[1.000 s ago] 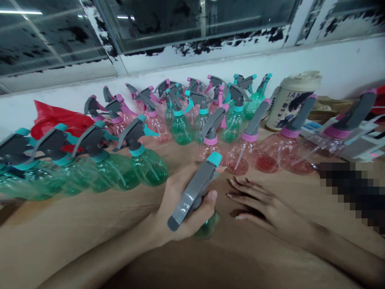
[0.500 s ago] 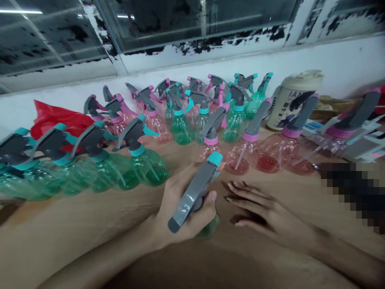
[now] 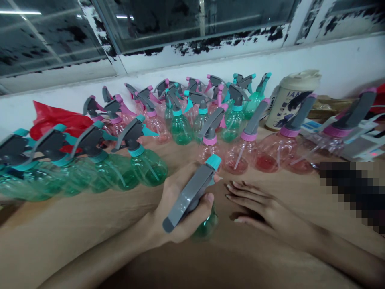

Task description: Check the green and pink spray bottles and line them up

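My left hand is wrapped round the neck of a green spray bottle with a grey head and a turquoise nozzle. The bottle's head slants up to the right, and its collar is hidden by my fingers. My right hand lies palm down on the tabletop to the right of that bottle, fingers stretched out and holding nothing. Just beyond my hands stands a pink spray bottle with a grey head, in a row of similar ones. Left of my left hand is a green spray bottle.
More green spray bottles line the left side. Behind are several pink and green bottles by the wall. A red plastic bag lies at left. A beige coffee cup and a white device stand at right.
The held spray bottle's head has shifted slightly left and down in my left hand, and more of its green body shows. My right hand has stayed almost still.
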### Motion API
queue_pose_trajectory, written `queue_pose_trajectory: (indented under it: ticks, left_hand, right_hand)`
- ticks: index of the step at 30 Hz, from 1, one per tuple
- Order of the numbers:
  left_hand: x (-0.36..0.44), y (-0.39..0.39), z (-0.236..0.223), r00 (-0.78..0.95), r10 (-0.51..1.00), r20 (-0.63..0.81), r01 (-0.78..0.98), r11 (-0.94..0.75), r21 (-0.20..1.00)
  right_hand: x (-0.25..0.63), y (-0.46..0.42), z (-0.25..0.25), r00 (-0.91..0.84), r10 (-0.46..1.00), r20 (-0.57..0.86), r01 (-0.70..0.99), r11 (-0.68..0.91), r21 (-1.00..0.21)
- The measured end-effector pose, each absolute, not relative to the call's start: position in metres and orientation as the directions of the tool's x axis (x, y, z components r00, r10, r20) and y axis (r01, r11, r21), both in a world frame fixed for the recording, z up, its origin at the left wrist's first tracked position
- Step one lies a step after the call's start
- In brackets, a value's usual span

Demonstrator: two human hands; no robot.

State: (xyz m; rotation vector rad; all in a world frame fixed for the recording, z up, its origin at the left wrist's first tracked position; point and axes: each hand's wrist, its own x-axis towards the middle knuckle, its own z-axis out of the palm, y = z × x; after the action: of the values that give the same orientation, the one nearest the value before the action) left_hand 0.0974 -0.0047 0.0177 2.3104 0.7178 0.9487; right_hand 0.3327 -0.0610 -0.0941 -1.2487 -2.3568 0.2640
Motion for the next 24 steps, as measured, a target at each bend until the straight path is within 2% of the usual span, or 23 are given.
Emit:
queue_pose_trajectory:
  ticks: [11,16,24]
  left_hand:
    - [0.0970,-0.0046,0.0163,0.607,0.648,0.461,0.266,-0.712,0.650]
    - [0.0981,-0.0031,0.0164,0.598,0.626,0.500,0.287,-0.750,0.596]
    - [0.1030,-0.0065,0.0124,0.584,0.636,0.505,0.321,-0.752,0.575]
  right_hand:
    - [0.3319,-0.0608,-0.0932,-0.487,0.820,0.299,0.736,0.570,-0.364]
    - [0.3319,-0.0595,-0.0934,-0.480,0.819,0.314,0.729,0.572,-0.377]
    - [0.3323,-0.0591,-0.0932,-0.509,0.811,0.287,0.746,0.582,-0.323]
